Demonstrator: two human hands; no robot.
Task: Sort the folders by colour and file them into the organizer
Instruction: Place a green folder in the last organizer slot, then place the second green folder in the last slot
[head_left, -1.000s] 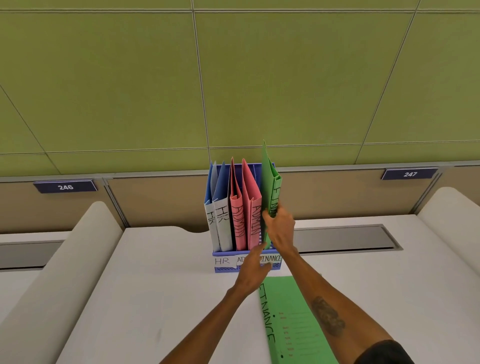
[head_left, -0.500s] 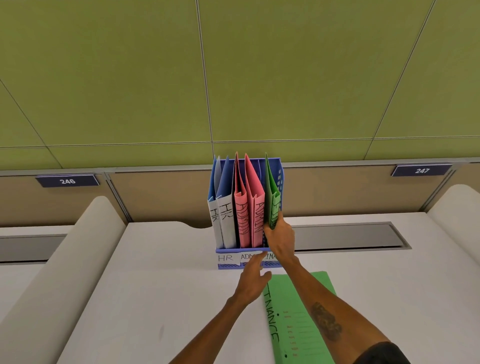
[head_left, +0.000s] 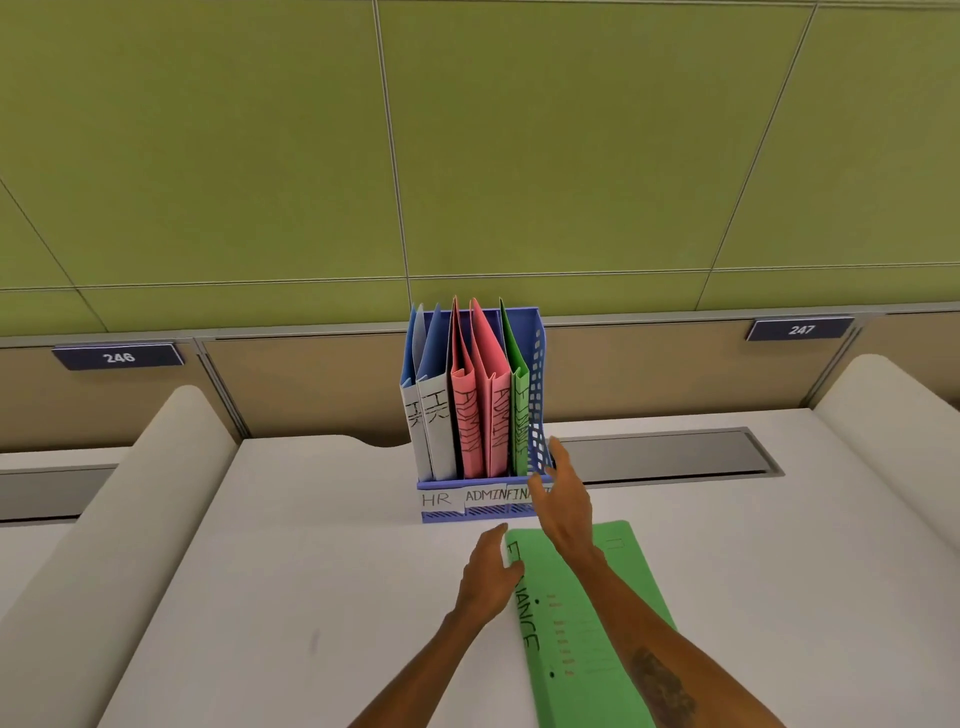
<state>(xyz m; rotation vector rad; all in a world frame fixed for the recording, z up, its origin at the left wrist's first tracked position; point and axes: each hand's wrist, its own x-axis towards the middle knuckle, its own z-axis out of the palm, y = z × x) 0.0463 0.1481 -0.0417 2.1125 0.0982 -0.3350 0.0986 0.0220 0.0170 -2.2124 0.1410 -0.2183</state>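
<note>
A blue mesh organizer stands at the back of the white desk, labelled HR, ADMIN and FINANCE. It holds two blue folders, two pink folders and one green folder upright in the right slot. A second green folder marked FINANCE lies flat on the desk in front. My right hand hovers open just in front of the organizer's right corner, holding nothing. My left hand rests with fingers spread at the flat folder's left top corner.
The white desk has a grey cable slot behind the organizer's right side. Rounded white dividers rise on both sides. A green panel wall with number plates 246 and 247 stands behind.
My right hand has let go of the green folder, which now stands fully in the organizer's right slot, and has drawn back. My left hand has moved down to the flat green folder.
</note>
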